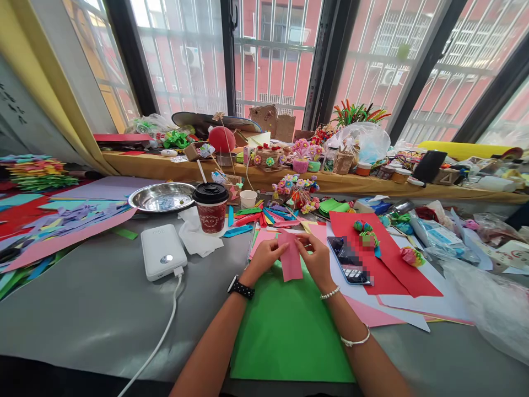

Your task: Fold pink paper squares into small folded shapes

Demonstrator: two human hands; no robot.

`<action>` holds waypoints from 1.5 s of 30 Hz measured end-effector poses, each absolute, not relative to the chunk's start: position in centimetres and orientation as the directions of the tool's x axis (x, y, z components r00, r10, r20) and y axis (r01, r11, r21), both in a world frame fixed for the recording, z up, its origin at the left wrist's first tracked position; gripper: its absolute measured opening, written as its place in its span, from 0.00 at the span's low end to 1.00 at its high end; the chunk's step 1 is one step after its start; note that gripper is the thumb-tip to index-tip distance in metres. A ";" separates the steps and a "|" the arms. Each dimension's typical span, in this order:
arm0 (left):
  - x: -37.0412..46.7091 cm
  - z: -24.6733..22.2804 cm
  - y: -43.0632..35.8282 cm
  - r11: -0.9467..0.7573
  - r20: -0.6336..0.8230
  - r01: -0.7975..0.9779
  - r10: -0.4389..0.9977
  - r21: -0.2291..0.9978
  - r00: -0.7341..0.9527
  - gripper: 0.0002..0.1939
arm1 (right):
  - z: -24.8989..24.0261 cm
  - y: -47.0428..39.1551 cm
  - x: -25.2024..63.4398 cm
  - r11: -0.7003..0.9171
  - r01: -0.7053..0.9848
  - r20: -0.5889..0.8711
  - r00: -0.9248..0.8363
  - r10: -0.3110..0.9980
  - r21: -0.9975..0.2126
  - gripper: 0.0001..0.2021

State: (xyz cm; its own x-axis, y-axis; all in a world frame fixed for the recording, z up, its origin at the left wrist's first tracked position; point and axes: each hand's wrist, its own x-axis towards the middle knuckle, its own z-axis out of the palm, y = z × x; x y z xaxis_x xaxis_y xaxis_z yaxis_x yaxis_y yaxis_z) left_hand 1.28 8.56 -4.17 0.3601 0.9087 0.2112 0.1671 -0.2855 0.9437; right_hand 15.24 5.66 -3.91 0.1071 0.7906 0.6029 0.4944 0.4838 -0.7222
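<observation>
Between my two hands a strip of pink paper (pixel 291 262) is held upright above a green sheet (pixel 295 336). My left hand (pixel 264 258) pinches its left edge between thumb and fingers. On the other side, my right hand (pixel 314 258) grips the strip near its upper right edge. More pink paper (pixel 261 238) lies just behind my left hand. Right of my right hand, a phone (pixel 350 262) rests on white and red sheets (pixel 392 270). Colourful folded paper strips (pixel 264 216) are heaped beyond my hands.
At left stand a white power bank (pixel 164 252) with a cable (pixel 169 320), a lidded cup (pixel 211 209) and a metal plate (pixel 161 197). Cut paper (pixel 61 220) covers the far left. Plastic bags (pixel 487 303) lie at right. Crafts (pixel 306 154) crowd the window ledge.
</observation>
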 end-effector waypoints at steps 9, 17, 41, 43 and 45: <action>1.3 -3.7 8.4 -0.275 0.203 0.148 0.904 0.950 0.375 0.18 | -4.2 5.5 15.5 0.581 0.667 0.751 -0.049 0.659 -0.466 0.12; 1.3 -3.3 8.1 -0.278 0.217 0.131 0.910 0.952 0.353 0.18 | -4.3 5.7 15.7 0.611 0.661 0.755 -0.101 0.648 -0.435 0.14; 1.1 -3.8 8.3 -0.338 0.208 0.245 0.875 0.909 0.437 0.19 | -3.6 6.2 15.8 0.346 0.236 0.364 0.036 0.931 -0.908 0.10; 1.1 -3.9 8.4 -0.337 0.198 0.265 0.877 0.904 0.438 0.18 | -3.7 6.2 15.9 0.330 0.228 0.347 0.036 0.937 -0.916 0.10; 1.1 -4.0 8.4 -0.334 0.190 0.285 0.881 0.898 0.433 0.18 | -3.7 6.2 15.9 0.320 0.219 0.335 0.033 0.942 -0.922 0.10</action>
